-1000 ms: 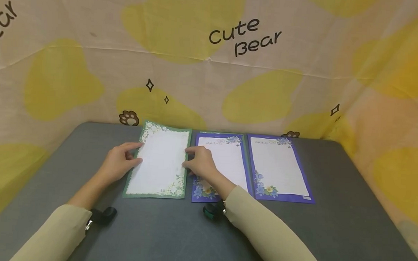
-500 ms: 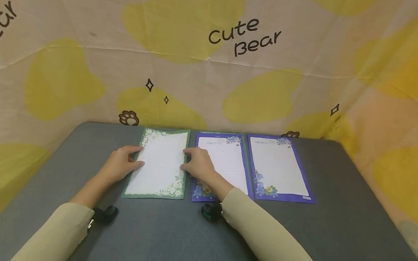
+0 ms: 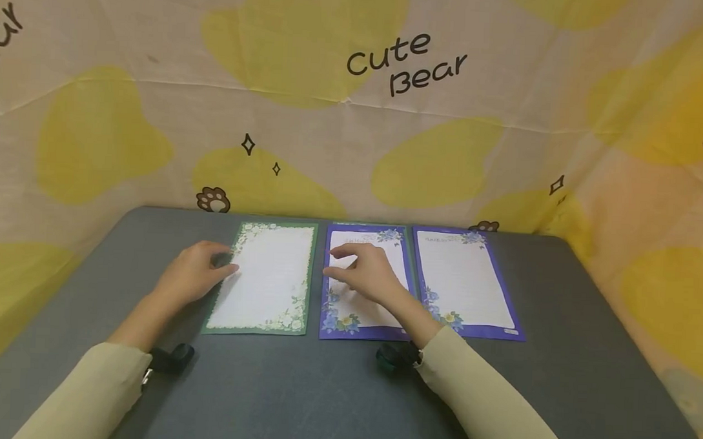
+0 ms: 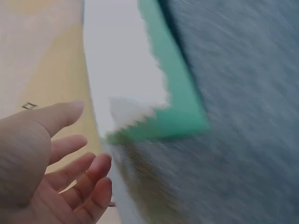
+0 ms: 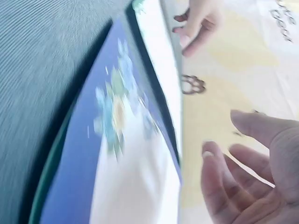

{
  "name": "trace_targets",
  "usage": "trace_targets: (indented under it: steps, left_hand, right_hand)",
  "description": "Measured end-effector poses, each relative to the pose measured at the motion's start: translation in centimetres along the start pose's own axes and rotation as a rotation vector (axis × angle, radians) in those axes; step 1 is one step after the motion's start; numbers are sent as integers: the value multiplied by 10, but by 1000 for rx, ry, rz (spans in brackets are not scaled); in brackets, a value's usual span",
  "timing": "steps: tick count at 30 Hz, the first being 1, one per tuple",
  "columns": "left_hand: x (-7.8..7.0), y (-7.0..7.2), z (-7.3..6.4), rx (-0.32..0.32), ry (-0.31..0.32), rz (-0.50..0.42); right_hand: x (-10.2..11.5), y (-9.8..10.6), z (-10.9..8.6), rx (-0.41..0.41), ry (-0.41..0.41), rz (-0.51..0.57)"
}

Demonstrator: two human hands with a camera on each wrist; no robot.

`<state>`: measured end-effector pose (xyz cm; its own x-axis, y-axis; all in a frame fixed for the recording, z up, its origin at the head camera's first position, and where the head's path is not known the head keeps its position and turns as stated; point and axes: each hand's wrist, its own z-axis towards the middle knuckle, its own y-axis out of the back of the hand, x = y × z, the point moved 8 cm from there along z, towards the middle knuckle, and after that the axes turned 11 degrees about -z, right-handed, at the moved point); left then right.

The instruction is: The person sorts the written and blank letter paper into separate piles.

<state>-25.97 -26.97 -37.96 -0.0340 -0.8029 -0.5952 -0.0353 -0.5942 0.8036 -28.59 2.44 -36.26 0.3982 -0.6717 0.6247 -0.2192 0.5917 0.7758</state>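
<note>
Head view first: the green-bordered sheet [image 3: 270,278] lies flat left of centre on the grey table [image 3: 264,391], its white middle framed by pale flowers. The left hand [image 3: 191,273] is right there at its left edge, thumb and forefinger spread apart and overlapping the border; whether they touch the paper, I can't tell. Over to the middle of the frame: the right hand [image 3: 368,272], thumb and forefinger apart with nothing between them, sits above the middle purple-bordered sheet [image 3: 356,311], and a green edge [image 3: 410,247] peeks out along that sheet's right side. Right of centre, the right purple-bordered sheet [image 3: 465,281] carries blue flowers at upper right and lower left. Up top, the printed cloth [image 3: 435,158] reads "Cute Bear".

Left wrist view now, a bit blurred: the left hand fills the lower left, fingers loosely bent, grip empty, and a corner of the green-bordered sheet spans the upper middle, just beside the fingertips.

Right wrist view: the right hand is at lower right, thumb clear of loosely bent fingers, holding nothing. The middle purple-bordered sheet runs through the centre left, the green-bordered one beyond it, and the left hand shows at the top.
</note>
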Motion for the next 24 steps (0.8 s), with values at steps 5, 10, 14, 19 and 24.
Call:
trace_targets:
  steps: [5,10,14,19,24]
  left_hand:
    - [-23,3,1,5,-20,-51]
    - [-50,-3,1,10,-77,-134]
    - [-69,-18,2,13,-122,-180]
    - [-93,-47,6,38,-153,-230]
    - [-118,-74,9,79,-176,-300]
  right_hand:
    - [-17,26,-18,-17,19,-54]
    - [-36,47,-38,-29,13,-111]
    - [-50,54,-49,-26,-9,-148]
    - [-68,57,-58,-40,-22,-127]
    - [-89,54,-62,-101,-31,-112]
